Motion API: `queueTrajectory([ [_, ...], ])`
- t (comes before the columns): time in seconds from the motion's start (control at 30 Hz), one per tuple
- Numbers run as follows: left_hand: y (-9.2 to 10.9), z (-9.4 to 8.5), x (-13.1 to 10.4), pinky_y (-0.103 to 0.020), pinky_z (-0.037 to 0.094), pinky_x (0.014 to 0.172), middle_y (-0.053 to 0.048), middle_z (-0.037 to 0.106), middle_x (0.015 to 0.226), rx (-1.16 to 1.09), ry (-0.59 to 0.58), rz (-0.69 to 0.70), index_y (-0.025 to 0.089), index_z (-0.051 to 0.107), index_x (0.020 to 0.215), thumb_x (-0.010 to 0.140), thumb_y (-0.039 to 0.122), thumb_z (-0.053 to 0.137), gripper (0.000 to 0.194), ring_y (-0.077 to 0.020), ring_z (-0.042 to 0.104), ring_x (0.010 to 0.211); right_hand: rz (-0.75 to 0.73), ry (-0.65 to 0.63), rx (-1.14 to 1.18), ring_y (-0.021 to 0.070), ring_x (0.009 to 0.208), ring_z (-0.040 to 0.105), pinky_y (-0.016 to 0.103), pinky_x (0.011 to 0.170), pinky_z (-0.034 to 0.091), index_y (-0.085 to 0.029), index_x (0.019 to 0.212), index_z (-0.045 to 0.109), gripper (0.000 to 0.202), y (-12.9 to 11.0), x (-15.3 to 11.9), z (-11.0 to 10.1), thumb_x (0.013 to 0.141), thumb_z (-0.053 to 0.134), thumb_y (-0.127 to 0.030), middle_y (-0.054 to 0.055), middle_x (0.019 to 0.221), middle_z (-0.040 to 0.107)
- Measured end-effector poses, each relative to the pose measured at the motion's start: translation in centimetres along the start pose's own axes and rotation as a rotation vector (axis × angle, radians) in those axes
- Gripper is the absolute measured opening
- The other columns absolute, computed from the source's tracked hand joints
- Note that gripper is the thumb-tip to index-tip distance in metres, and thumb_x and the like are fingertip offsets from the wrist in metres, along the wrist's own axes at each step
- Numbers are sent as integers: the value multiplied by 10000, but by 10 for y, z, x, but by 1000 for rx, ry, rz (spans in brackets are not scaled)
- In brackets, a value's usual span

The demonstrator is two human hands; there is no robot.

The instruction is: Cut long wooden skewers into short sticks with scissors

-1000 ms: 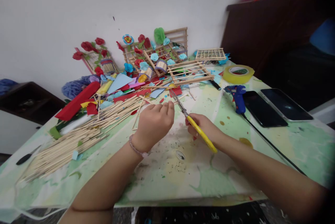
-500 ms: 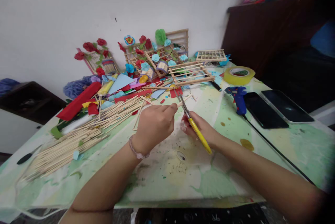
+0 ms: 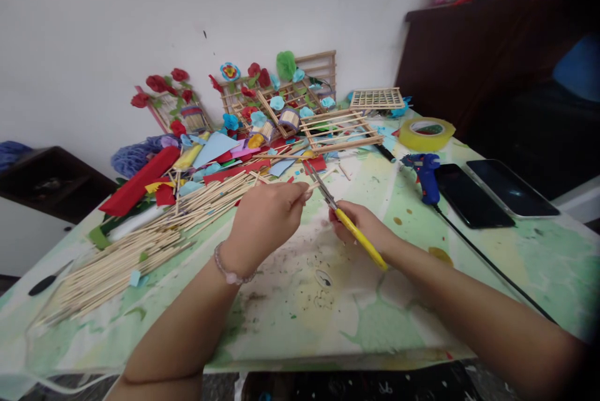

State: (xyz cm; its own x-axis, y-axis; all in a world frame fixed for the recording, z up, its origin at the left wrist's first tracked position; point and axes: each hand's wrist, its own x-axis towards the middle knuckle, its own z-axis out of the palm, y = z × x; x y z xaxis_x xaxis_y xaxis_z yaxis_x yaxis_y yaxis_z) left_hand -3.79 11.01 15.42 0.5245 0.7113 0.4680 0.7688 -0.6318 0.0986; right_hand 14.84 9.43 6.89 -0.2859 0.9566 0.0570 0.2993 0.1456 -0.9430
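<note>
My left hand is closed in a pinch on a thin wooden stick, whose end sticks out to the right between scissor blades. Yellow-handled scissors are gripped in my right hand, the blades pointing up and left across the stick. My right fingers are partly hidden behind the handle. A short cut stick piece lies on the table just beyond the blades. Left of my left hand spreads a pile of long wooden sticks.
Stick frames and paper flowers stand along the wall, with coloured paper in front. To the right are clear yellow tape, a blue glue gun with a black cord, and two phones.
My left hand has drawn back to the left and slightly down with the stick, so less of it passes the blades. The scissors have shifted slightly; the short piece lies lower.
</note>
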Motion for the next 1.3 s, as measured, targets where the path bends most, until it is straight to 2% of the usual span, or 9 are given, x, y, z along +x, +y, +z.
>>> queueTrajectory([
  [0.2, -4, -7, 6, -249, 518, 592, -41, 721, 749, -726, -157, -376, 180, 719, 876, 776, 365, 625, 231, -156, 658, 674, -52, -1, 57, 121, 626, 424, 246, 589, 346, -199, 733, 436, 116, 2, 3, -1, 648, 507, -235, -26, 661, 467],
  [0.3, -6, -6, 11, -250, 534, 590, -67, 726, 752, -943, -249, -523, 156, 712, 894, 747, 397, 656, 287, -173, 678, 698, -31, 8, 43, 118, 624, 413, 246, 592, 349, -199, 754, 447, 121, 4, 3, 0, 662, 516, -238, -30, 675, 448],
  [0.4, -9, -4, 13, -241, 537, 585, -80, 729, 784, -1047, -348, -577, 155, 709, 891, 721, 414, 682, 311, -168, 682, 689, -32, 11, -2, 120, 630, 422, 244, 589, 351, -199, 770, 454, 123, 6, 3, 0, 680, 519, -252, -29, 691, 444],
  [0.5, -14, -3, 13, -249, 543, 583, -91, 729, 809, -1083, -446, -575, 157, 712, 865, 715, 431, 684, 313, -166, 681, 673, -54, 15, -66, 122, 635, 431, 241, 586, 349, -198, 769, 459, 118, 7, 3, 0, 682, 516, -254, -26, 699, 457],
  [0.63, -16, -3, 13, -252, 538, 583, -99, 728, 805, -1101, -501, -581, 151, 711, 816, 704, 419, 696, 291, -169, 681, 675, -57, 22, -133, 122, 625, 423, 240, 580, 339, -196, 748, 461, 94, 5, 2, -1, 675, 492, -247, -25, 683, 458],
  [0.87, -14, -1, 13, -221, 503, 530, -80, 719, 712, -1140, -413, -590, 142, 697, 744, 679, 364, 724, 233, -146, 663, 596, -30, 34, -163, 111, 579, 371, 236, 549, 313, -201, 712, 429, 108, -2, -3, 0, 612, 469, -193, -41, 626, 409],
  [1.07, -19, 0, 12, -237, 527, 584, -83, 728, 791, -1188, -473, -581, 162, 703, 821, 728, 404, 681, 260, -155, 681, 660, -39, 63, -124, 117, 602, 405, 237, 563, 330, -199, 731, 440, 131, -1, -1, 1, 604, 474, -189, -33, 659, 443],
  [1.2, -25, -5, 13, -273, 538, 633, -85, 726, 873, -1078, -340, -572, 184, 682, 917, 743, 462, 644, 330, -178, 687, 741, -61, 67, -51, 134, 645, 462, 244, 589, 360, -200, 753, 453, 111, 2, 0, 1, 657, 494, -236, -20, 693, 469],
  [1.3, -40, -8, 14, -272, 533, 642, -83, 722, 894, -836, -303, -530, 183, 668, 902, 770, 454, 596, 310, -172, 682, 746, -59, 75, -57, 143, 662, 482, 250, 599, 373, -201, 767, 464, 115, 5, 0, 2, 680, 511, -261, -12, 703, 486],
])
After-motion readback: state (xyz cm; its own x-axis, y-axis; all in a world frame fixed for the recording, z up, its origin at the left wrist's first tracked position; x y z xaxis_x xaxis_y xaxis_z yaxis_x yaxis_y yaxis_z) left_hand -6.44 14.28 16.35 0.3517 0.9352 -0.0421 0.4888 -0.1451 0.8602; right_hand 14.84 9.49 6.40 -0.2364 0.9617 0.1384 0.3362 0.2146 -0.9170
